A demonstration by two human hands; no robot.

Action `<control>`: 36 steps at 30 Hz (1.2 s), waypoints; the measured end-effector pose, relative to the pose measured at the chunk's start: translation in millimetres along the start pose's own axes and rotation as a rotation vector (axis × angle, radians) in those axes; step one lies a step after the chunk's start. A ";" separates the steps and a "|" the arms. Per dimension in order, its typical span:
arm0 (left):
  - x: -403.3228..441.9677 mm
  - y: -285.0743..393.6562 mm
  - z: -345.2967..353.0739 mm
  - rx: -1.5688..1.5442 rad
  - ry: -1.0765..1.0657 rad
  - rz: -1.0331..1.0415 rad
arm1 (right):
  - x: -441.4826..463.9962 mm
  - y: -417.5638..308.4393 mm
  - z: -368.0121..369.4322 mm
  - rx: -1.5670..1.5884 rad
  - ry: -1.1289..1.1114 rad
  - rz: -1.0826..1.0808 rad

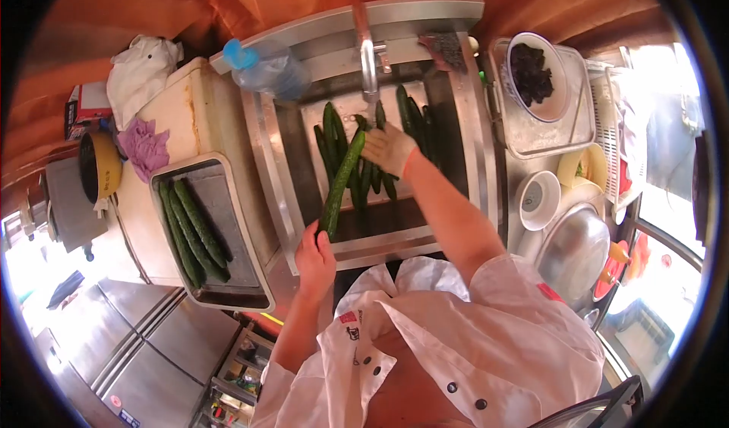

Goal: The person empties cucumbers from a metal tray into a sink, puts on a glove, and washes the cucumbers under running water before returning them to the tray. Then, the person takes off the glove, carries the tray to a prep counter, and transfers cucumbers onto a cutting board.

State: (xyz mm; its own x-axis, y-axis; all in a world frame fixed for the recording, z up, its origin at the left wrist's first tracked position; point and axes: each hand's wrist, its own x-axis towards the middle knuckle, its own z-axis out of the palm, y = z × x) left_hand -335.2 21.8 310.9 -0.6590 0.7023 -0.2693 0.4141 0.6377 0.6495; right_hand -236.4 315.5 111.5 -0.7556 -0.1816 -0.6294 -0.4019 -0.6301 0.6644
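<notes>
My left hand (315,261) is closed around the lower end of a long green cucumber (345,179), which it holds tilted over the sink. At the cucumber's upper end is my right hand (389,149), in a pale glove with an orange band at the wrist. Its fingers meet the cucumber there, partly hidden and slightly blurred. Several more cucumbers (326,143) lie in the metal sink (395,219), in groups to the left, below my right hand and to the right. The faucet (369,71) hangs just above them.
Left of the sink, a metal tray (247,257) holds 3 cucumbers (199,227). A large plastic bottle (273,71) stands on the sink's back left corner. To the right are a bowl (558,102) of dark food, a white cup (539,194) and a metal lid (573,246).
</notes>
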 end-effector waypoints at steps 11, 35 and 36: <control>-37.2 -32.6 -124.0 0.097 0.488 -0.354 | 36.1 -88.2 -65.6 -2.612 1.500 -0.847; 179.4 63.0 117.0 -0.288 -0.262 -0.298 | 21.6 72.3 10.7 -0.735 0.013 -0.541; 177.7 63.3 112.8 -0.318 -0.221 -0.313 | 23.2 80.9 11.4 -0.780 0.079 -0.598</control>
State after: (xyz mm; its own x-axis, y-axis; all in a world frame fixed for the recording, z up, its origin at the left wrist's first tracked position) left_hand -355.3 222.7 223.9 -0.5578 0.5650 -0.6079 -0.0170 0.7246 0.6890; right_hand -292.3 268.8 155.3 -0.4909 0.2976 -0.8188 -0.2317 -0.9506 -0.2066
